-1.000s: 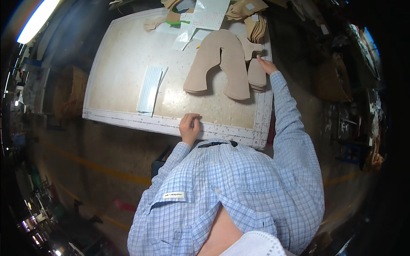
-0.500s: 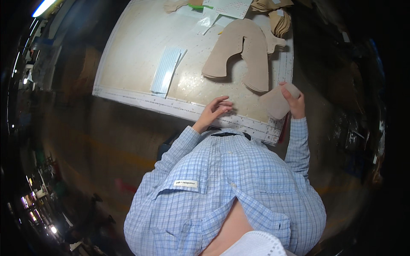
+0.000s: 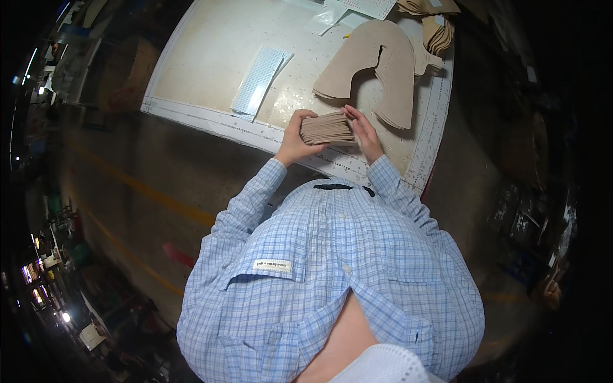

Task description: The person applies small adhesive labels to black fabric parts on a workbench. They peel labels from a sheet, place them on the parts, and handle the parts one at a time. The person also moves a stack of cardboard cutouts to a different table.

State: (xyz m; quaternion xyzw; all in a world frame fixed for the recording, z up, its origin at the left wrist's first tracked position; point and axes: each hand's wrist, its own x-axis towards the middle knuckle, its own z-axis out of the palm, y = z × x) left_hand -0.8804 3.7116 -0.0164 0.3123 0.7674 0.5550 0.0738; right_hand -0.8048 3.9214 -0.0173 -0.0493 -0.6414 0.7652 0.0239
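Observation:
A small stack of tan cut pieces (image 3: 327, 128) is held edge-on between both hands just above the near edge of the work table (image 3: 211, 57). My left hand (image 3: 295, 135) grips its left end and my right hand (image 3: 364, 129) presses on its right end. Beyond the hands lies a large stack of tan U-shaped pieces (image 3: 373, 70) flat on the table.
A pale blue dotted sheet (image 3: 258, 82) lies left of the hands. More tan pieces (image 3: 437, 35) and white papers (image 3: 348, 9) sit at the table's far side. A grey floor with a yellow line (image 3: 128, 185) lies to the left; dark clutter surrounds the table.
My right hand brought a stack of small tan pieces in from the right. My left hand lifted off the table edge and took hold of the stack's other end.

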